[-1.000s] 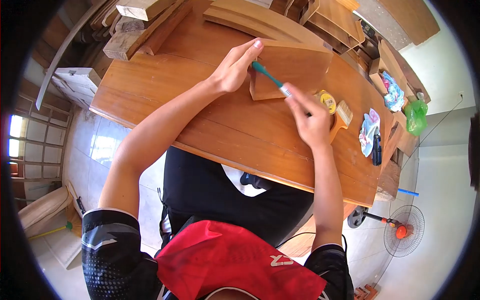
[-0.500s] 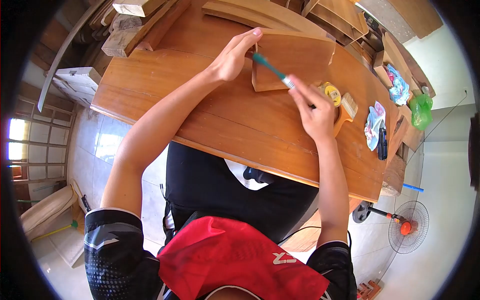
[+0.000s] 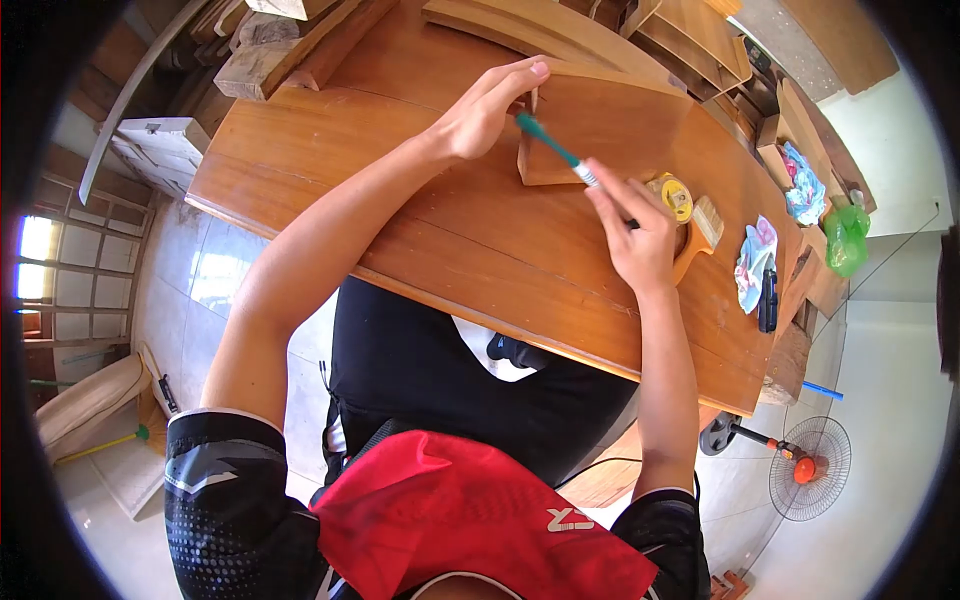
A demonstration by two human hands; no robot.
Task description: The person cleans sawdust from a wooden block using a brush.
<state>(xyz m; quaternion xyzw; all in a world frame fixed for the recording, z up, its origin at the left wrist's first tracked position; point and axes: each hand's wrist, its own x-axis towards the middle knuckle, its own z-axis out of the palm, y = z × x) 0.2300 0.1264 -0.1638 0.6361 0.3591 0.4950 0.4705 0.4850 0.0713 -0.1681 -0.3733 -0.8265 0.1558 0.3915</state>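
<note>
A brown wooden block (image 3: 610, 125), shaped like a box or thick board, lies on the wooden table (image 3: 430, 240). My left hand (image 3: 490, 110) grips its upper left corner, fingers stretched along the top edge and thumb nearer the front. Between the fingers of my right hand (image 3: 635, 225) is a slim green brush (image 3: 552, 143), toothbrush-like, with a white band by the fingertips. Its green tip points at the block's left edge, close to my left hand; motion blur hides whether they touch. Just right of my right hand are a yellow-lidded round container (image 3: 676, 198) and a flat paintbrush (image 3: 706, 228).
A crumpled cloth (image 3: 756, 262) and a black object (image 3: 768, 300) lie at the table's right side. Timber pieces (image 3: 290, 60) are stacked at the back left. Behind stands a wooden shelf unit (image 3: 690, 45). A fan (image 3: 808, 468) stands on the right.
The view has shifted slightly, so the block and table appear a little further right. The brush tip stays near the block's left edge, and both hands keep their grips.
</note>
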